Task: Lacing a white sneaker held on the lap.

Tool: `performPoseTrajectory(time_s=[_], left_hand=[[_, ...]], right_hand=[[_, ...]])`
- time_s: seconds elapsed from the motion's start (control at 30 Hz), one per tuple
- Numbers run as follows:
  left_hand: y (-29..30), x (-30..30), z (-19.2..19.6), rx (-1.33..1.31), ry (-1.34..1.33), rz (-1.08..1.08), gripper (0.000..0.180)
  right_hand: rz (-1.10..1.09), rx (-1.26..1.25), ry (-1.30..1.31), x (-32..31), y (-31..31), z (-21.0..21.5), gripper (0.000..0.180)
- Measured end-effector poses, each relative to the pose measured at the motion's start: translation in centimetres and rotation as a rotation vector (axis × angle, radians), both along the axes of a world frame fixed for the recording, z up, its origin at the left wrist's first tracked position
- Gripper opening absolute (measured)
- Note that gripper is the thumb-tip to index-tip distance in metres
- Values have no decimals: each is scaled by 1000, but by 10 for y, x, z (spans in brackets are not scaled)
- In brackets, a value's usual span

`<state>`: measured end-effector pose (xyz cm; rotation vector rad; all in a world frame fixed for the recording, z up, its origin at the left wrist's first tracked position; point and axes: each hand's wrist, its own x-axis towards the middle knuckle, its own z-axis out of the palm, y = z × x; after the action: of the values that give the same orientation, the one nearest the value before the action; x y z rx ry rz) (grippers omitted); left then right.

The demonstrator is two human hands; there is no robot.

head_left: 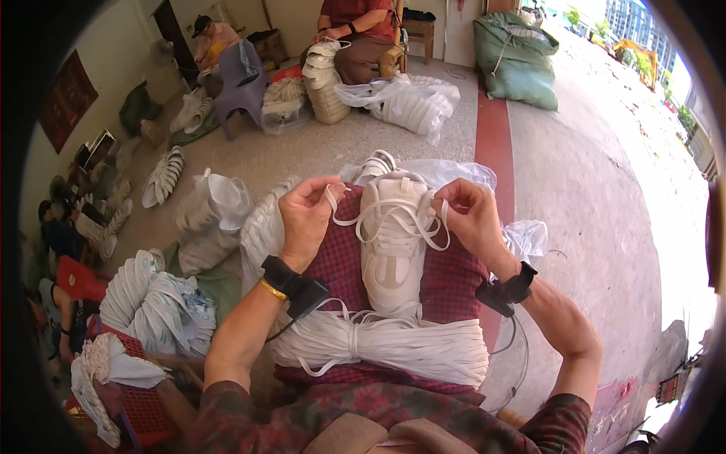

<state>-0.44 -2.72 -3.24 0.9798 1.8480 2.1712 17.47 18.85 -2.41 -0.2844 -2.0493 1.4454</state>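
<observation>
A cream-white sneaker (392,265) lies on my checked lap, its toe pointing toward me. White lace runs through its upper part, with a loose end out to each side. My left hand (306,219) pinches one lace end (339,216) left of the shoe. To the right, my right hand (470,219) has its fingers closed on the other lace end (445,240). Nearer my body, a thick tied bundle of white laces (408,350) lies across my lap. Behind the sneaker is another pale shoe (376,165) beside clear plastic.
Stacked pale shoe parts (155,303) stand at the left, near a red plastic basket (144,408). A purple chair (240,87), a person in red (355,38) and a plastic-wrapped stack (412,102) are farther off. Green sacks (518,64) stand at the back right.
</observation>
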Motion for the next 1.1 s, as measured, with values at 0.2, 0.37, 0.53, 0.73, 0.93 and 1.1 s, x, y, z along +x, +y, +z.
performPoseTrajectory(time_s=[0.2,0.37,0.53,0.73,0.93,1.1], left_hand=[[7,13,-5,-88,12,-154,15],[13,17,-12,-56,93,-52,11],[12,16,-10,-95,0,-82,9],[12,20,-9,-121,191,-31,11],[22,13,26,-326,588,-136,28],[24,-31,55,-580,1371,-395,23]], right_hand=[[-27,474,-46,3,-13,18,8],[71,651,-102,-3,-10,36,15],[274,779,-202,-4,-1,57,22],[367,941,-292,-15,6,68,17],[334,1251,-246,-19,16,76,19],[409,1363,-325,-27,11,80,15]])
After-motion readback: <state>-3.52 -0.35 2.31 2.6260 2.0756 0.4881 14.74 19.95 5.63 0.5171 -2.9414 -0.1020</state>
